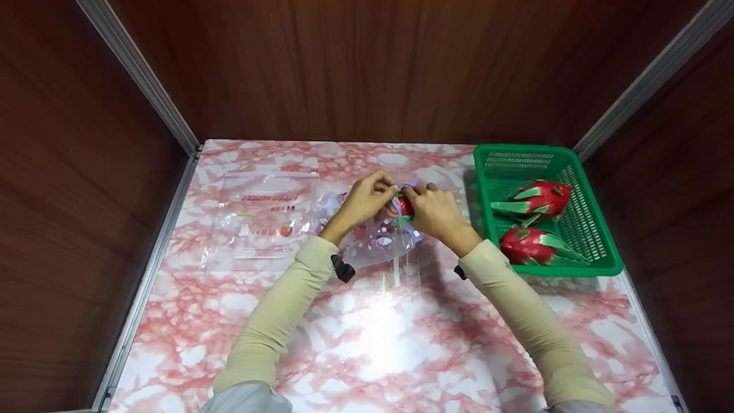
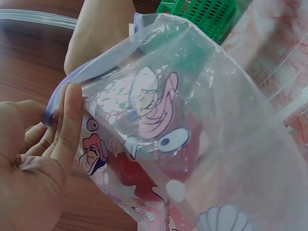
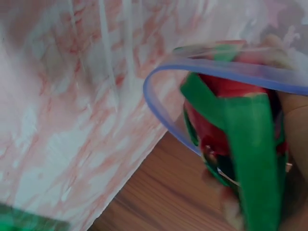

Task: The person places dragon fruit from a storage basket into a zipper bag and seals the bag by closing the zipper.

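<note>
A clear zip bag [image 1: 373, 249] with a purple zip edge and printed pink cartoon figures is between the two hands over the middle of the table. My left hand [image 1: 367, 198] pinches the bag's mouth edge between thumb and fingers. Red and green, a dragon fruit [image 1: 405, 207] is at the bag's opening, gripped by my right hand [image 1: 438, 212]. In the right wrist view, the purple zip edge [image 3: 187, 67] loops round the fruit's leafy end. Through the printed film in the left wrist view, the fruit's red skin [image 2: 185, 156] shows.
At the right stands a green plastic basket [image 1: 590, 218] with two more dragon fruits, one behind [image 1: 545, 198] and one in front [image 1: 522, 246]. A second clear zip bag [image 1: 264, 215], printed with berries, lies flat at the left. Brown wood-grain panels [image 1: 344, 69] enclose the marbled table [image 1: 321, 344].
</note>
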Action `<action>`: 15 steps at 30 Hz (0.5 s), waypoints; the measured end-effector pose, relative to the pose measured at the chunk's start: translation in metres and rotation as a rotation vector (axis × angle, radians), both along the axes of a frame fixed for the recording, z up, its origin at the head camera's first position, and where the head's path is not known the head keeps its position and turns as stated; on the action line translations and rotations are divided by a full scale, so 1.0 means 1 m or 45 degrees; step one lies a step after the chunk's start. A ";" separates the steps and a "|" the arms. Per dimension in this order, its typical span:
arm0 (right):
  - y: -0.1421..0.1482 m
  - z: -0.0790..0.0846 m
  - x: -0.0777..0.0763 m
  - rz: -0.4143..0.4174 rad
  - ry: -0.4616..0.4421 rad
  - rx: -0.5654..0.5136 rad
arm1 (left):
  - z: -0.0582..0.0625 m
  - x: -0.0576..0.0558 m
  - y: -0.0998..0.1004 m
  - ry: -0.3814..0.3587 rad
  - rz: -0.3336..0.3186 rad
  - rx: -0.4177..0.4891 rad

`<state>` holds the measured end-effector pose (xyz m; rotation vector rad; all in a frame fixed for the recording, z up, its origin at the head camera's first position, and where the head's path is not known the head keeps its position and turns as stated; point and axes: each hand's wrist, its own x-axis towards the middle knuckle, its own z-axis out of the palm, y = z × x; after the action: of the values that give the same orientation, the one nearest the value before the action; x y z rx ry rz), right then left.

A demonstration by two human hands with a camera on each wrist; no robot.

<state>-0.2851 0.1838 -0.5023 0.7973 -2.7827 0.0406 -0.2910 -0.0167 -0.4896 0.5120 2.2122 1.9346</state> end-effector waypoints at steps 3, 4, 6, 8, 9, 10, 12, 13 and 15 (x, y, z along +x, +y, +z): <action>0.001 0.001 0.000 0.023 -0.112 -0.038 | -0.001 0.000 0.001 -0.012 0.003 0.008; 0.002 0.001 -0.001 0.034 -0.149 -0.054 | -0.001 0.000 0.001 -0.015 0.005 0.010; 0.003 0.002 -0.001 0.061 -0.205 -0.084 | -0.001 0.000 0.002 -0.028 0.007 0.010; 0.004 0.002 -0.001 0.085 -0.231 -0.106 | -0.002 0.000 0.002 -0.043 0.006 0.007; 0.004 0.002 -0.001 0.092 -0.230 -0.106 | -0.002 0.000 0.002 -0.052 0.004 0.008; 0.004 0.002 0.000 0.093 -0.220 -0.097 | -0.003 0.000 0.003 -0.059 0.004 0.009; 0.005 0.000 0.000 0.089 -0.176 -0.061 | -0.004 0.000 0.003 -0.072 0.008 0.016; 0.006 0.000 0.000 0.085 -0.151 -0.042 | -0.004 0.000 0.003 -0.075 0.010 0.017; 0.007 -0.002 0.000 0.078 -0.108 -0.013 | -0.005 0.000 0.003 -0.073 0.012 0.012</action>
<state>-0.2846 0.1906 -0.5042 0.8985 -2.8343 0.1017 -0.2908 -0.0137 -0.4947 0.4424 2.1753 1.9398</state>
